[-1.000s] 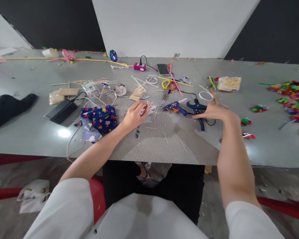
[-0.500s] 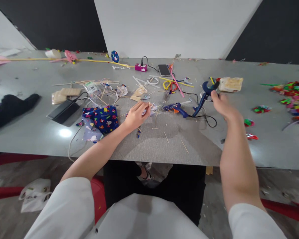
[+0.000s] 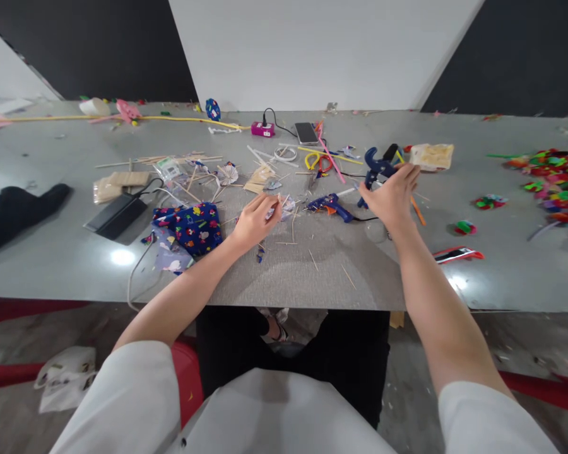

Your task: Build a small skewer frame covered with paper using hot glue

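Note:
My left hand (image 3: pixel 255 220) rests on the grey table (image 3: pixel 284 277), its fingers pinched on a small paper umbrella piece (image 3: pixel 286 205) with a thin wooden stick. My right hand (image 3: pixel 390 192) is lifted above the table and closed round a blue hand tool (image 3: pixel 375 165) that looks like a cutter or a second glue gun. A blue glue gun (image 3: pixel 330 205) with an orange trigger lies between the hands, its black cord running to the right. Loose wooden sticks (image 3: pixel 315 258) are scattered in front of both hands.
A blue patterned cloth (image 3: pixel 192 226) lies left of my left hand, beside a black flat device (image 3: pixel 116 215). Further back are a phone (image 3: pixel 306 133), a pink power plug (image 3: pixel 262 128), yellow scissors (image 3: pixel 320 162) and a paper bag (image 3: pixel 431 156). Colourful scraps (image 3: pixel 556 178) fill the right edge.
My right hand picked the blue hand tool up off the table, swung it up to the right, then brought it back left towards the glue gun. My left hand stayed put.

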{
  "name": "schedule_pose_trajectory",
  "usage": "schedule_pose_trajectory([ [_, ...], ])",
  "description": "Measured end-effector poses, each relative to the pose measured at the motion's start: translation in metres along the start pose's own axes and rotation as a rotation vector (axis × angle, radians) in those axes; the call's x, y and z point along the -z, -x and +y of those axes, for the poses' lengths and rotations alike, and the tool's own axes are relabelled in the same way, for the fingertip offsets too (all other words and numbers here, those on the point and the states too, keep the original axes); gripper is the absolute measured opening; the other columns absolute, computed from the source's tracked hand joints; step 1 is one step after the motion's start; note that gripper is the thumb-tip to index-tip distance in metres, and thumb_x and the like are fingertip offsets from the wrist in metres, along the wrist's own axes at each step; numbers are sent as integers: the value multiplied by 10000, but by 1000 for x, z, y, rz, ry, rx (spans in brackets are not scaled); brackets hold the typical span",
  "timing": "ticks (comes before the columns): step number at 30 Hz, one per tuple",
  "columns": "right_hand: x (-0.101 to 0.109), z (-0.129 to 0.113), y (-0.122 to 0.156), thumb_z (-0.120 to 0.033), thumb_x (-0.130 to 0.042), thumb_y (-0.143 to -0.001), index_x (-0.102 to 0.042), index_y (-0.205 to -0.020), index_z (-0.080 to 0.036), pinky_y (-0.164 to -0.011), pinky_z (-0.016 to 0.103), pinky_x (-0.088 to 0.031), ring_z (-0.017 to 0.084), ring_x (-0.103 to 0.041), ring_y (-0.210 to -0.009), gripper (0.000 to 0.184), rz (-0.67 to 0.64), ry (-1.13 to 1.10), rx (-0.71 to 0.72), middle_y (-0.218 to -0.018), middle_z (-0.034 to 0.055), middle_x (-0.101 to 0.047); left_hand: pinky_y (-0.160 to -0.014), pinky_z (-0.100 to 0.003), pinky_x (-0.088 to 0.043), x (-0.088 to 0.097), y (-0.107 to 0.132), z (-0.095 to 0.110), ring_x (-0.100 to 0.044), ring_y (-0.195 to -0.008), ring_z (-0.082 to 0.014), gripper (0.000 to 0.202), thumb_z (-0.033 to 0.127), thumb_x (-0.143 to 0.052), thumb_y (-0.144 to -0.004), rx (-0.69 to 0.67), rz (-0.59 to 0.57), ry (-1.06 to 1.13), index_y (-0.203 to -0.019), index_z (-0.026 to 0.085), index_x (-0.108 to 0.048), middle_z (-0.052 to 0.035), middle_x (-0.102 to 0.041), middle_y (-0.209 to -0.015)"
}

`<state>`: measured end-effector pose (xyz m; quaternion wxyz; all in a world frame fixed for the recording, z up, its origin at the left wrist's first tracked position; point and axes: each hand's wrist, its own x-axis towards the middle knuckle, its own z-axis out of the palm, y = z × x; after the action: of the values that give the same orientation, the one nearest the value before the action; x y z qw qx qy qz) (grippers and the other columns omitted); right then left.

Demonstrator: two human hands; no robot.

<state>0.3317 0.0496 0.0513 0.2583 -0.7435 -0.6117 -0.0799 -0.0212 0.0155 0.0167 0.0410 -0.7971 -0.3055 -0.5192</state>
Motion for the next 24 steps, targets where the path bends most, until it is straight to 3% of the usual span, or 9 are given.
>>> schedule_pose_trajectory([
  [5, -3, -3, 3, -434, -495, -998, -224, -1586, -44, -1217, 654, -296, 472, -327, -1500, 756, -119, 5, 149, -1529, 312, -361, -852, -289, -587, 0, 0, 0, -713, -864, -148, 109, 162, -581, -1012, 12, -5, 29, -1042, 169, -685, -75, -751, -949],
  [9, 7, -8, 5, -392, -428, -1011, -52, -1658, -44, -1235, 674, -267, 477, -258, -1558, 826, -47, 27, 122, -1608, 326, -276, -869, -297, -587, 1, 0, 2, -720, -889, -154, 100, 146, -587, -1004, 31, -4, 45, -1033, 168, -680, -79, -755, -954],
  [12, 19, -16, 10, -380, -344, -1033, 10, -1685, -98, -1228, 644, -315, 442, -315, -1546, 793, -2, -22, 145, -1630, 296, -292, -864, -288, -590, 1, 0, 3, -728, -905, -150, 112, 130, -581, -1004, 13, 29, 24, -1038, 163, -681, -82, -765, -965],
  [15, 25, -27, 20, -387, -327, -1043, -56, -1703, -164, -1183, 609, -401, 428, -443, -1466, 747, -38, -111, 261, -1577, 252, -411, -842, -274, -592, 1, 0, 5, -732, -882, -138, 130, 118, -591, -996, 3, 82, 23, -1062, 170, -690, -72, -773, -963],
  [18, 21, -36, 33, -395, -419, -1030, -217, -1682, -253, -1140, 587, -465, 409, -552, -1365, 697, -66, -198, 408, -1482, 194, -535, -828, -274, -601, 3, 0, 10, -741, -869, -132, 134, 125, -599, -992, 6, 141, 27, -1054, 197, -693, -52, -778, -955],
  [21, 12, -41, 42, -372, -516, -1006, -325, -1634, -332, -1092, 555, -522, 377, -612, -1285, 658, -48, -265, 550, -1415, 143, -598, -841, -282, -615, 6, -2, 15, -756, -889, -135, 146, 119, -604, -989, -20, 194, 48, -1050, 220, -690, -42, -786, -956],
  [24, 4, -43, 45, -371, -564, -1000, -336, -1623, -348, -1056, 546, -545, 367, -626, -1250, 664, -27, -270, 670, -1359, 129, -629, -842, -289, -625, 7, -3, 19, -762, -899, -139, 178, 107, -597, -988, -45, 221, 61, -1074, 232, -690, -41, -792, -962],
])
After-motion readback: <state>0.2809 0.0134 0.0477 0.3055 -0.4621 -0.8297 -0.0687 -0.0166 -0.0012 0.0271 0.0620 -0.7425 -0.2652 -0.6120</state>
